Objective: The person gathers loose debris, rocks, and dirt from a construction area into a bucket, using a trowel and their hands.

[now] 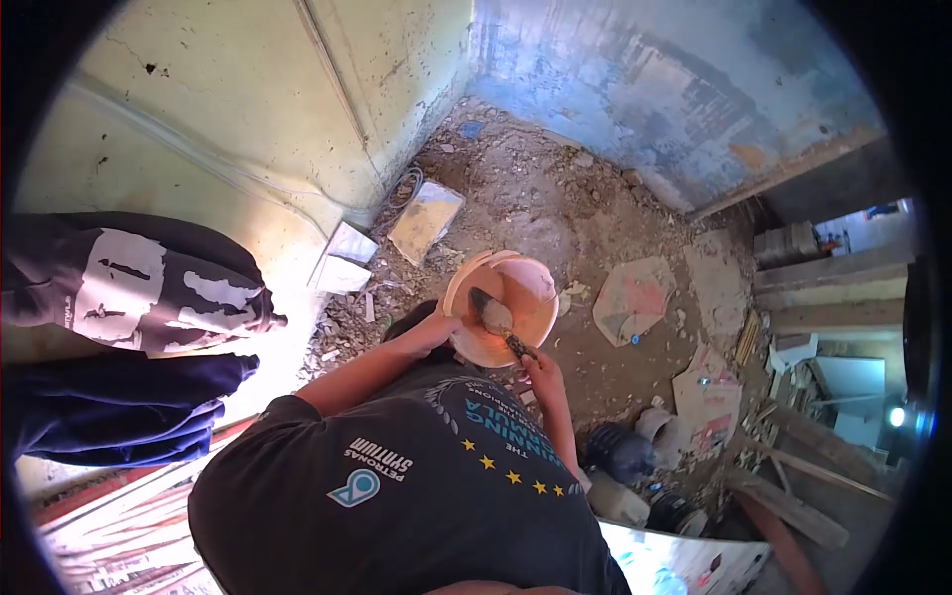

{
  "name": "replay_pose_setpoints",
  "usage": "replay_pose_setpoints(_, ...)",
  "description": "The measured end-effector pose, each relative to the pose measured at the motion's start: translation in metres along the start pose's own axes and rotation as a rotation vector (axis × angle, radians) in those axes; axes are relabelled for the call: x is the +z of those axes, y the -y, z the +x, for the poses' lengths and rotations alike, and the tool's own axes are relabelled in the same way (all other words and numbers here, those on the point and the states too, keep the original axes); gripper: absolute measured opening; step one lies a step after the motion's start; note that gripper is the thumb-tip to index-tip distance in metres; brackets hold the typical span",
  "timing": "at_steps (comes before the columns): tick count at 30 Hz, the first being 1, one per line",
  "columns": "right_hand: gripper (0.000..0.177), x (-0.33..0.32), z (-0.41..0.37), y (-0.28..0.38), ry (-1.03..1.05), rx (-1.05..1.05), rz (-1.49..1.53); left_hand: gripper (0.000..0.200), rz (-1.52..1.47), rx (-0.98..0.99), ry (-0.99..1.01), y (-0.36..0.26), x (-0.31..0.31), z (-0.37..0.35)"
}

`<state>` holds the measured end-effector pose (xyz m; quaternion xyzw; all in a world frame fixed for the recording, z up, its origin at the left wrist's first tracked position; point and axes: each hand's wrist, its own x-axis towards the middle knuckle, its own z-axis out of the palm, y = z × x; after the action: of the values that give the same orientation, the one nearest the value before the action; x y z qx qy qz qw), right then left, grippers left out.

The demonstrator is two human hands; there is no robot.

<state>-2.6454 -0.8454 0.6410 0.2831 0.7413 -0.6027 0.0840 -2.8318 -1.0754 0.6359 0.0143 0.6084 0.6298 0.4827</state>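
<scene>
A round, pale orange bucket is held in front of my body, its open top facing up toward me. My left hand is closed on the bucket's left rim. In my right hand, at the near right side of the bucket, is a trowel gripped by its dark handle. The trowel's blade reaches into the bucket and points up and left, with pale material on part of it. The bottom of the bucket is partly hidden behind the blade.
Rubble covers the dirt floor. A yellowish block lies by the left wall, and flat reddish cardboard lies to the right. A dark plastic jug stands near my right side. Timber planks lie at lower right; dark clothes hang at left.
</scene>
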Motion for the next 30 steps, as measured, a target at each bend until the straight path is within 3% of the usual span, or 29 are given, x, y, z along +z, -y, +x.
replay_pose_setpoints(2, 0.033, -0.01, 0.018, 0.0, 0.012, 0.071, 0.044, 0.075, -0.042, 0.115, -0.038, -0.022, 0.016, 0.005)
replay_pose_setpoints(8, 0.033, -0.044, 0.076, 0.042, 0.054, 0.071, -0.045, 0.084, 0.034, 0.144, -0.038, -0.018, 0.012, 0.096)
replay_pose_setpoints(11, 0.035, -0.066, 0.121, 0.053, 0.115, 0.049, -0.048, 0.09, 0.001, 0.021, -0.05, -0.079, 0.025, 0.116)
replay_pose_setpoints(14, 0.033, -0.087, 0.168, 0.076, 0.085, 0.116, -0.055, 0.099, 0.106, 0.054, -0.122, -0.069, 0.014, 0.194)
replay_pose_setpoints(17, 0.033, -0.11, 0.218, 0.087, 0.076, 0.159, -0.013, 0.103, 0.191, -0.038, -0.068, -0.111, 0.016, 0.24)
replay_pose_setpoints(24, 0.031, -0.151, 0.306, 0.124, 0.026, 0.136, -0.063, 0.1, 0.325, -0.066, -0.033, -0.202, 0.017, 0.338)
replay_pose_setpoints(26, 0.03, -0.158, 0.322, 0.15, -0.012, 0.157, 0.003, 0.096, 0.19, 0.15, 0.024, -0.224, 0.016, 0.357)
replay_pose_setpoints(30, 0.03, -0.168, 0.346, 0.182, -0.011, 0.204, 0.077, 0.093, 0.121, 0.194, 0.059, -0.244, 0.012, 0.392)
